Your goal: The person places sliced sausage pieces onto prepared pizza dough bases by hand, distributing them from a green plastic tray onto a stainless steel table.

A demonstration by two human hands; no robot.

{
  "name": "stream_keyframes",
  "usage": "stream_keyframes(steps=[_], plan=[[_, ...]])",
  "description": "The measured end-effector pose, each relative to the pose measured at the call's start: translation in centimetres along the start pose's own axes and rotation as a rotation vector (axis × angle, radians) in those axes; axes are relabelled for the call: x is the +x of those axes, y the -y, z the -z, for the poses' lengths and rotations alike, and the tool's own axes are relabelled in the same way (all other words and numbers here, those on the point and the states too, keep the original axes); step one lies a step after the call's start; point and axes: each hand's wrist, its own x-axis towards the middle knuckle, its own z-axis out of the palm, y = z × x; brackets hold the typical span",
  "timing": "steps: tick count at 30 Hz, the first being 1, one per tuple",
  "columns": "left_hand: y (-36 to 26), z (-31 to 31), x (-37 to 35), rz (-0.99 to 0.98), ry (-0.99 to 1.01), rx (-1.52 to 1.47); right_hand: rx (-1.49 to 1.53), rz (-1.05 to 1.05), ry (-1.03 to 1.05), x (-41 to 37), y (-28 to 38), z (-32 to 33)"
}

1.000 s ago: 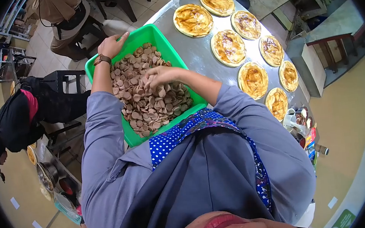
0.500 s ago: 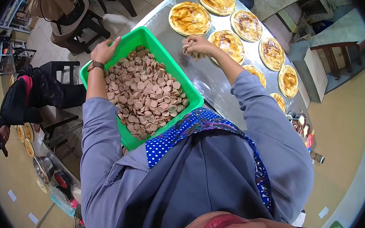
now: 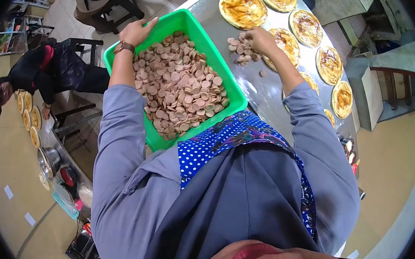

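Observation:
My left hand (image 3: 137, 33) grips the far left rim of a green tub (image 3: 217, 58), thumb stretched along the edge. Many round, thin, pinkish-brown slices (image 3: 179, 90) fill the tub. To its right, on the metal table (image 3: 263, 90), lies a small heap of the same slices (image 3: 243, 51), with one loose slice (image 3: 262, 73) nearer me. My right hand (image 3: 261, 42) is at the right side of this heap, fingers bent down and mostly hidden. Just beyond it is a round flat bread with brown sauce (image 3: 243, 9); another sauced bread (image 3: 285, 46) lies partly behind my wrist.
Several more sauced breads (image 3: 306, 28) are spread along the table's right side. At the left, a person in dark clothes (image 3: 39, 70) leans over another table with round breads (image 3: 35, 118) and metal bowls (image 3: 48, 162). Dark stools (image 3: 113, 12) stand beyond the tub.
The slices that were in my right hand now lie heaped on the table. In the view, the tub, breads and my hands have shifted right; the other person's arm reaches toward the breads.

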Motion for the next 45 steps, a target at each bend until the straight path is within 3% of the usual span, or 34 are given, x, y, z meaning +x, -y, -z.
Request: stream_keyframes(steps=[1,3,4,6,9,10,12,14,23,24,31,41,43,45], plan=[[-0.1,-0.2,0.0,0.005,-0.002,0.002,0.001,0.005,0.001,-0.3,1.2,0.8],[-0.2,-0.2,0.2,-0.010,-0.012,-0.003,0.179,0.085,-0.283,-0.7,3.6,1.7],[-0.3,-0.2,0.5,-0.017,-0.012,-0.007,0.378,0.200,-0.324,-0.8,5.3,1.6],[-0.6,-0.3,1.0,-0.028,-0.043,0.011,0.527,0.360,-0.209,-2.4,11.7,2.4],[-1.2,0.3,1.2,-0.064,-0.030,0.020,0.285,0.428,0.108,-2.8,17.9,-2.2],[-1.5,0.5,1.0,-0.068,-0.031,0.016,0.258,0.437,0.064,-3.9,19.3,-4.0],[-1.7,0.7,1.4,-0.102,-0.020,0.010,0.098,0.420,0.242,-4.5,21.7,-4.3],[-2.0,0.9,1.6,-0.103,-0.016,0.000,0.034,0.377,0.172,-5.3,22.9,-6.8],[-1.5,-0.6,2.5,-0.172,-0.026,-0.013,-0.068,0.532,0.190,-8.8,21.1,-9.1],[-1.7,-0.3,2.4,-0.167,-0.029,-0.012,-0.047,0.505,0.123,-8.7,21.3,-9.3],[-2.1,0.3,2.6,-0.212,0.015,-0.013,0.030,0.488,0.173,-9.3,21.8,-8.7],[-2.8,-0.3,2.8,-0.197,0.023,-0.020,0.167,0.352,0.386,-8.3,20.7,-7.7],[-3.3,-0.3,2.7,-0.188,0.015,-0.017,0.384,0.272,0.503,-7.5,19.9,-7.0],[-3.4,0.0,2.2,-0.167,0.009,-0.010,0.399,0.239,0.527,-6.4,19.3,-6.7]])
